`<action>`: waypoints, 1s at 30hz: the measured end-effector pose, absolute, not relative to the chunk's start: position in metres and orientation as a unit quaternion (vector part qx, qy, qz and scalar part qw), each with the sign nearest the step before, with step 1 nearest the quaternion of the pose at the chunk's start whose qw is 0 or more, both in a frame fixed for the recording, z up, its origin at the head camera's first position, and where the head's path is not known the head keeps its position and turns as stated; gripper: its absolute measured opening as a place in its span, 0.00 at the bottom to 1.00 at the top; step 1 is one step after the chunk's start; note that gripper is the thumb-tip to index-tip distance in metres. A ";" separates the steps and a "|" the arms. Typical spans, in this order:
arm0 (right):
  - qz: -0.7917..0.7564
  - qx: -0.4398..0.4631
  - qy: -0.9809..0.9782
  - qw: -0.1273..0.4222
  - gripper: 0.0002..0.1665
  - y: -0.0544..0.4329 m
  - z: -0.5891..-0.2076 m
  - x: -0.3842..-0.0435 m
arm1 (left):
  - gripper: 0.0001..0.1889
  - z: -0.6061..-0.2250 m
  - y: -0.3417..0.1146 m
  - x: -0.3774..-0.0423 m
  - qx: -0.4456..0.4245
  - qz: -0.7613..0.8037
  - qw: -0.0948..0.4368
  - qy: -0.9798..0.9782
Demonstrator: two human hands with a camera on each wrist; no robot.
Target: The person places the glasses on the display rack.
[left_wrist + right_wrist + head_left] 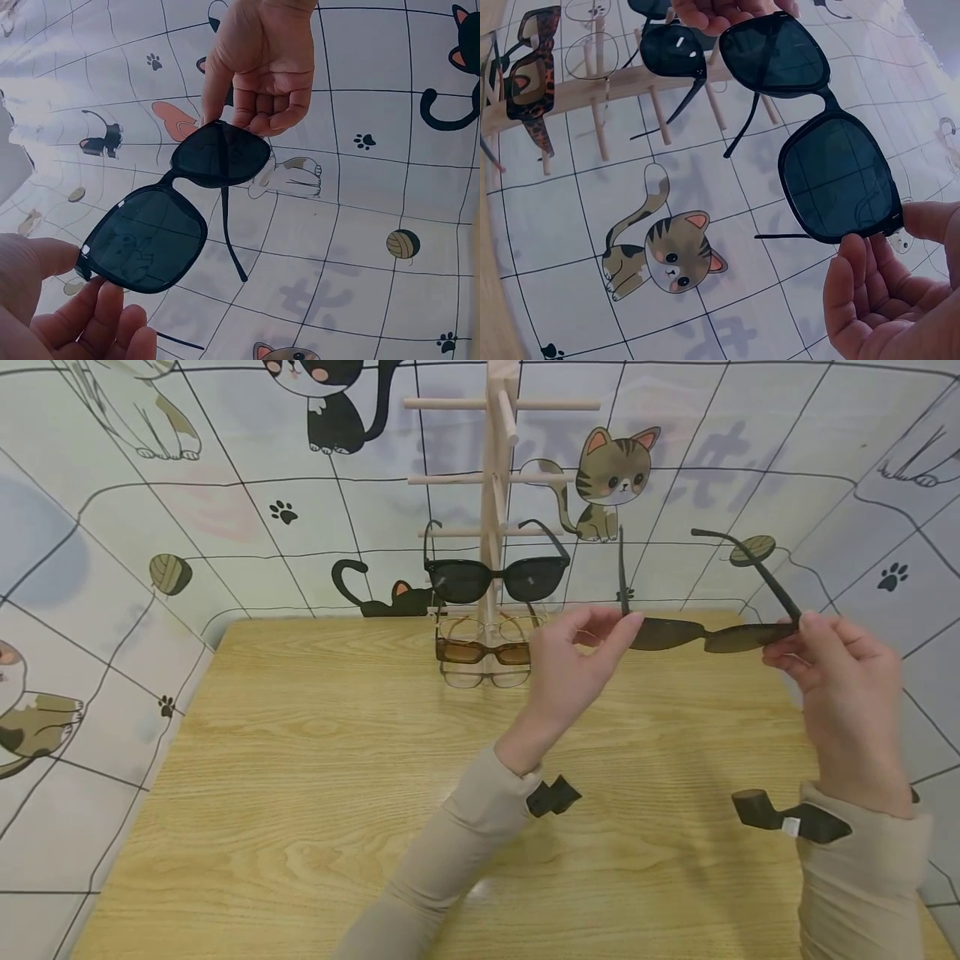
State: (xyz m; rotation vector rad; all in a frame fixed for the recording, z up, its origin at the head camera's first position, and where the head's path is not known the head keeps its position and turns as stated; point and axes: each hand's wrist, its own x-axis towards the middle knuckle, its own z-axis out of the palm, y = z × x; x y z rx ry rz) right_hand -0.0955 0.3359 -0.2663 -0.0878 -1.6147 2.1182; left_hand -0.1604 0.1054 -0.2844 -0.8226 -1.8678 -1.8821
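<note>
A pair of black sunglasses with dark lenses is held up above the right part of the table, temples unfolded and pointing away. My left hand pinches its left end by the hinge between thumb and fingers. At the opposite hinge my right hand pinches the frame the same way. Both lenses show fully in the left wrist view, where the sunglasses slant between the two hands. To the left stands a wooden glasses rack; another pair of black sunglasses hangs on it.
Lower on the rack sit thin gold-rimmed glasses, tortoiseshell glasses with brown lenses and thin-framed clear glasses. Higher wooden pegs carry no glasses. Behind the wooden table hangs a cat-print cloth.
</note>
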 end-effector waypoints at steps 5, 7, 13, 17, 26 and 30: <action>0.778 -0.020 -0.584 0.230 0.12 0.330 -0.257 -0.100 | 0.07 -0.273 0.095 -0.160 -0.290 -0.667 0.182 -0.662; 0.782 -0.016 -0.580 0.226 0.12 0.327 -0.253 -0.102 | 0.07 -0.269 0.091 -0.160 -0.291 -0.667 0.186 -0.660; 0.803 0.017 -0.553 0.222 0.12 0.315 -0.241 -0.110 | 0.07 -0.255 0.078 -0.159 -0.296 -0.663 0.217 -0.653; 0.805 0.040 -0.551 0.216 0.12 0.306 -0.232 -0.116 | 0.07 -0.249 0.068 -0.159 -0.290 -0.665 0.230 -0.648; 0.826 0.052 -0.529 0.188 0.12 0.286 -0.221 -0.132 | 0.07 -0.238 0.047 -0.160 -0.259 -0.676 0.234 -0.649; 0.827 0.063 -0.530 0.179 0.11 0.277 -0.220 -0.138 | 0.07 -0.234 0.039 -0.159 -0.241 -0.681 0.240 -0.648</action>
